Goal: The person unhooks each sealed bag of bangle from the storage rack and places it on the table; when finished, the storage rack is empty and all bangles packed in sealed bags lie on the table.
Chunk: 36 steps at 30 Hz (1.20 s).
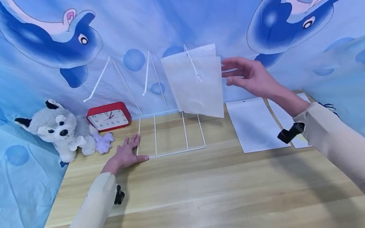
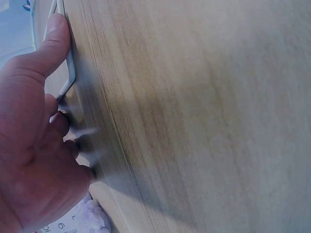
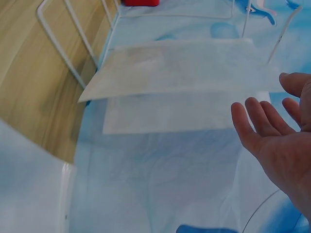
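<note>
A white wire rack with slanting prongs stands at the back of the wooden table. Two thin white sheets hang from its rightmost prong, one behind the other and a little askew. My left hand rests at the front left corner of the rack's base, thumb along the front wire and the other fingers spread by the side wire. Beside the sheets' right edge, my right hand is raised with its fingers loosely bent and nothing in its grasp. In the right wrist view its fingertips overlap the rear sheet's edge.
Left of the rack are a red alarm clock and a grey-and-white plush dog with a purple piece at its paws. More white sheets lie on the table at the right. A blue dolphin-print cloth hangs behind.
</note>
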### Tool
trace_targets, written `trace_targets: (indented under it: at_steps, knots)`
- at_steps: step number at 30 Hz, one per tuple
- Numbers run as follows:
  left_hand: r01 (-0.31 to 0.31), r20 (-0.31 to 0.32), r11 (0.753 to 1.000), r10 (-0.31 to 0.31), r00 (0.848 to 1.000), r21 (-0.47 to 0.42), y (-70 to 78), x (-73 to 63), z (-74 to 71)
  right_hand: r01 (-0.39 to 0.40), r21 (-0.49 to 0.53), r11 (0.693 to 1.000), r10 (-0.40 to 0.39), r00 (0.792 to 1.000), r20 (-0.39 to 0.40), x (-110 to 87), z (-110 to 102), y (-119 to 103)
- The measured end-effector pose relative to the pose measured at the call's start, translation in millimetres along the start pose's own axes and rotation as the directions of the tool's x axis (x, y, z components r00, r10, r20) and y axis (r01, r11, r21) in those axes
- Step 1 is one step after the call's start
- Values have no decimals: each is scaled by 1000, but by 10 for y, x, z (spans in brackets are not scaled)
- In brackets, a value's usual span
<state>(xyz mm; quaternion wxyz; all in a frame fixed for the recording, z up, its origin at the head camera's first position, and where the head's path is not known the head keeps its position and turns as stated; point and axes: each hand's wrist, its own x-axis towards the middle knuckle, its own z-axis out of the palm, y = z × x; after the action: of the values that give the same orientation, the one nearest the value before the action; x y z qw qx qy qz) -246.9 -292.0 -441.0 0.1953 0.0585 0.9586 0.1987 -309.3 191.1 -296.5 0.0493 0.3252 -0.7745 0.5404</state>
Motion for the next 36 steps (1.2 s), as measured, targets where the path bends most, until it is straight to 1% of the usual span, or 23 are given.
trace_targets:
  at_steps: [4, 7, 14, 18, 25, 28, 30, 34, 36]
  knots:
    - [6, 1, 1000, -6, 1000, 5, -20, 14, -10, -42, 49, 998, 43, 999, -15, 143, 59, -74]
    - [-2, 1, 1000, 2, 1000, 10, -27, 19, -6, -70, 77, 995, 72, 997, -17, 229, 97, -95]
    - [-14, -7, 1000, 14, 1000, 14, -15, 8, -11, -68, 92, 993, 69, 998, 3, 392, 160, -89]
    - [-18, -4, 1000, 18, 1000, 8, -6, -6, -11, -87, 110, 990, 87, 996, 4, 436, 186, -79]
    - [-14, -12, 1000, 15, 1000, 6, -32, 1, -1, -111, 204, 973, 112, 994, 4, 476, 229, -55]
    - [-11, -9, 1000, 11, 1000, 8, -43, -8, 8, -122, 213, 969, 124, 992, 1, 482, 247, -50]
    - [-7, -10, 1000, 7, 1000, 10, -43, -17, 13, -120, 225, 967, 125, 992, -7, 486, 256, -49]
    - [-9, -16, 1000, 9, 1000, 4, -23, -38, 8, -99, 283, 954, 109, 994, -19, 486, 280, -60]
    - [-10, -19, 1000, 10, 1000, 0, -9, -44, 7, -103, 292, 951, 116, 993, -26, 480, 293, -78]
